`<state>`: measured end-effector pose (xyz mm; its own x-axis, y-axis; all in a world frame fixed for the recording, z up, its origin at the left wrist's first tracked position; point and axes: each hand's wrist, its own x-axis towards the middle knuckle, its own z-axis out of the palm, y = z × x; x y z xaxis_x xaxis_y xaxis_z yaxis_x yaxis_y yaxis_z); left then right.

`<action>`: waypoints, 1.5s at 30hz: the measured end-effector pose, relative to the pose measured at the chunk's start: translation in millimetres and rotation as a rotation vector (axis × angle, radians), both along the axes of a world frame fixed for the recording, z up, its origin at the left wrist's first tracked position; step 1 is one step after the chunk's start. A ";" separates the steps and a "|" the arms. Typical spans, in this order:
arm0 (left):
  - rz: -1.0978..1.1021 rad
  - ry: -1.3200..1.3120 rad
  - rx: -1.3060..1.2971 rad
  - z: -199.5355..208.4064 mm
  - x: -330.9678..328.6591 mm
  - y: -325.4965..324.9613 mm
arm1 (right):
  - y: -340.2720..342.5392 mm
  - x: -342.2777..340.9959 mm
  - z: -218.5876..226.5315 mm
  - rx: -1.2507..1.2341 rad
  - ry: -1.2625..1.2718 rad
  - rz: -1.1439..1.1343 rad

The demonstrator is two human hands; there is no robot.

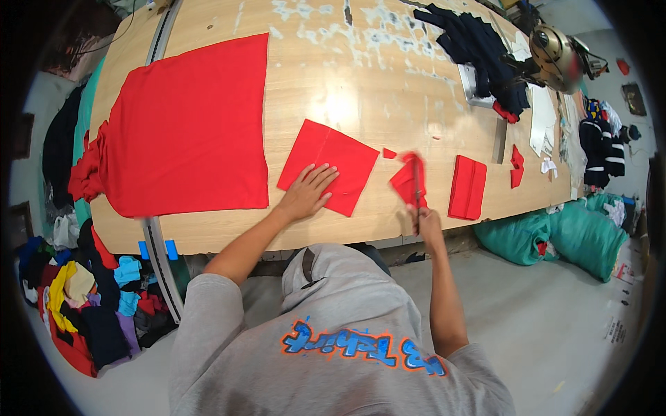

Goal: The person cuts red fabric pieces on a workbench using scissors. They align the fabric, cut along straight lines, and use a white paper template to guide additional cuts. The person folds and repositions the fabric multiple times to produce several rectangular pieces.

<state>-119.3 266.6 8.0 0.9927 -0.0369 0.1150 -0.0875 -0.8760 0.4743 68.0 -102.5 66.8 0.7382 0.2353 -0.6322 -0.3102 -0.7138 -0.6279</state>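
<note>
My left hand (310, 192) lies flat with its fingers stretched on a square red fabric piece (331, 156), pressing its lower left part against the table. In my right hand (427, 225), near the table's front edge, is a pair of scissors (417, 177) with the blades pointing away from me. Partly behind the blades is a crumpled red fabric piece (404, 182), smeared by motion; whether the blades grip it I cannot tell. A small red scrap (389, 153) lies between it and the square. Further right sits a folded red fabric piece (467, 187).
A large red cloth (198, 132) covers the table's (298, 90) left part. An electric cutting machine (555, 59) stands at the far right beside dark fabric (479, 48). More red scraps (517, 166) lie right. Clothes are heaped (90, 298) on the left floor; green sacks (555, 236) sit right.
</note>
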 end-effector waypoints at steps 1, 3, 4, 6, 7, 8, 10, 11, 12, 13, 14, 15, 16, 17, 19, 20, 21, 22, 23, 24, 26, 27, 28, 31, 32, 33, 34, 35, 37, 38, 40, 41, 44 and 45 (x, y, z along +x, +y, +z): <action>-0.054 0.018 -0.014 5.8 0.8 13.9 | 8.1 7.1 14.1 0.020 -0.004 -0.105; -0.132 0.031 -0.005 8.4 4.4 32.4 | 16.4 14.7 35.3 0.003 -0.042 -0.035; -0.154 0.028 0.019 7.5 6.6 38.9 | 16.9 14.8 39.9 -0.006 -0.063 -0.001; -0.135 -0.009 0.038 9.3 13.5 37.8 | 20.6 -1.6 36.5 -0.061 -0.112 0.083; -0.053 -0.024 0.005 10.2 18.2 26.9 | 16.6 -9.7 30.8 -0.094 -0.135 0.129; 0.030 -0.039 -0.028 10.9 25.8 10.9 | 6.7 -19.2 8.9 -0.145 -0.200 0.182; 0.214 -0.045 -0.059 8.4 33.7 -20.8 | 6.4 -47.6 -5.5 -0.110 -0.124 0.150; 0.301 -0.045 -0.066 7.1 39.9 -40.3 | 10.2 -58.0 -9.1 -0.097 -0.087 0.129; 0.394 -0.040 -0.070 4.4 43.5 -55.6 | 17.8 -63.0 -7.1 -0.093 -0.046 0.149; 0.444 -0.034 -0.055 2.2 47.5 -67.8 | 23.7 -66.9 -0.2 -0.092 -0.005 0.167; 0.495 -0.028 -0.040 0.2 50.9 -78.3 | 29.8 -67.6 6.4 -0.090 0.035 0.186; 0.542 -0.027 -0.035 -1.7 55.9 -90.5 | 21.5 -62.1 -2.7 -0.097 -0.047 0.247; 0.560 -0.013 -0.038 -8.5 59.7 -99.1 | 6.7 -50.8 -22.2 -0.101 -0.130 0.314; 0.560 -0.014 -0.016 -15.7 62.8 -103.6 | 6.2 -38.0 -35.6 -0.084 -0.215 0.401; 0.556 -0.026 0.141 -33.7 56.3 -92.3 | 45.5 -12.5 -1.9 -0.011 -0.056 0.296; 0.537 -0.043 0.199 -37.3 56.1 -85.6 | 48.7 -5.1 -2.5 0.004 -0.087 0.243; 0.483 -0.041 0.198 -37.1 53.3 -80.1 | 50.4 1.2 -6.9 0.023 -0.114 0.175; 0.397 -0.030 0.169 -33.4 49.2 -70.7 | 51.2 5.4 -12.4 0.045 -0.131 0.094; 0.295 -0.013 0.120 -27.6 42.8 -58.8 | 51.1 5.9 -17.6 0.060 -0.136 0.025; 0.186 0.016 0.070 -21.8 35.6 -49.8 | 47.8 0.0 -21.4 0.066 -0.133 -0.028; -0.106 -0.021 0.061 -11.2 36.6 -7.2 | 49.3 -8.2 -16.5 0.082 -0.134 0.001; -0.243 -0.029 0.073 -15.3 34.2 7.8 | 48.2 -18.2 -11.6 0.081 -0.132 0.046; -0.281 -0.076 0.142 -23.3 34.6 16.3 | 47.5 -26.9 -12.6 0.081 -0.117 0.077; -0.267 -0.064 0.231 -36.4 31.6 21.2 | 38.8 -56.5 -29.1 0.107 -0.119 0.145; -0.174 0.012 0.172 -29.8 33.2 7.0 | 34.5 -65.6 -28.7 0.119 -0.115 0.150; -0.073 0.080 0.103 -28.5 33.2 -10.8 | 29.4 -72.8 -23.2 0.124 -0.115 0.161; 0.064 0.096 0.079 -17.5 35.4 -28.8 | 29.3 -85.8 -13.8 0.133 -0.082 0.065; 0.223 0.119 0.051 -5.7 29.6 -51.2 | 29.9 -94.5 -8.7 0.139 -0.038 -0.010; 0.435 0.104 0.004 1.7 23.6 -78.7 | -7.0 -93.6 -55.0 0.102 -0.080 0.065; 0.489 0.064 -0.015 1.2 26.6 -89.5 | -24.9 -91.3 -74.0 0.076 -0.109 0.090; 0.594 -0.011 -0.014 -6.9 20.2 -100.0 | -37.7 -90.7 -73.9 0.028 -0.105 0.099; 0.590 -0.003 0.009 -12.3 15.8 -100.5 | -43.4 -90.8 -74.6 0.004 -0.103 0.101; 0.500 -0.003 0.059 -24.2 11.7 -91.5 | -51.4 -88.7 -58.9 -0.030 -0.435 0.338; 0.418 -0.016 0.057 -24.0 15.4 -83.4 | -53.7 -89.4 -47.2 -0.065 -0.400 0.314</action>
